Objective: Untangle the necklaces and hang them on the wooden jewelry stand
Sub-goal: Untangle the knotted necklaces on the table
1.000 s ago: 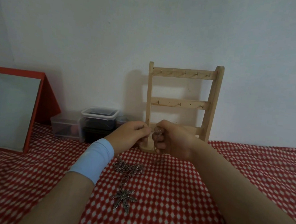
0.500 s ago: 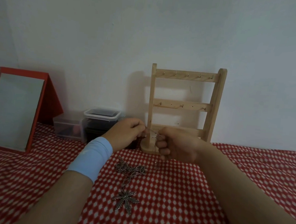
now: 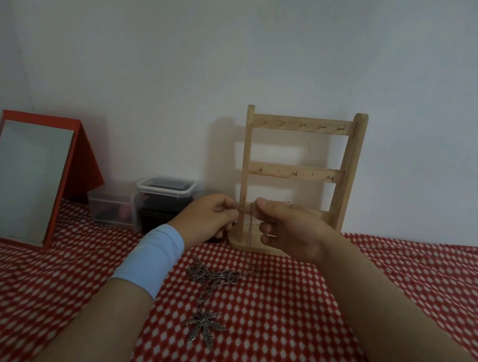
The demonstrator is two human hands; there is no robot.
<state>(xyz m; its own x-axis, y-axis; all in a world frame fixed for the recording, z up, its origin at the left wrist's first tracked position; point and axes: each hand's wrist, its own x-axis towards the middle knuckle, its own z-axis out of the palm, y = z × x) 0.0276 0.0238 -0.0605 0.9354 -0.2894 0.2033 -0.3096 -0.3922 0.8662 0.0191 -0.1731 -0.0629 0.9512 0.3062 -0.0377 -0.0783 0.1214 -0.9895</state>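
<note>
No readable text, labels or numbers anywhere.

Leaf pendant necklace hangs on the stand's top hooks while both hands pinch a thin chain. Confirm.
Not right: the head view shows the leaf pendant necklace lying on the red checked cloth; the left hand and right hand pinch a thin chain.

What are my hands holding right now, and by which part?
A thin chain necklace: the left hand and right hand each pinch its upper stretch, the rest hanging between them. The leaf-pendant necklace lies unheld.
</note>
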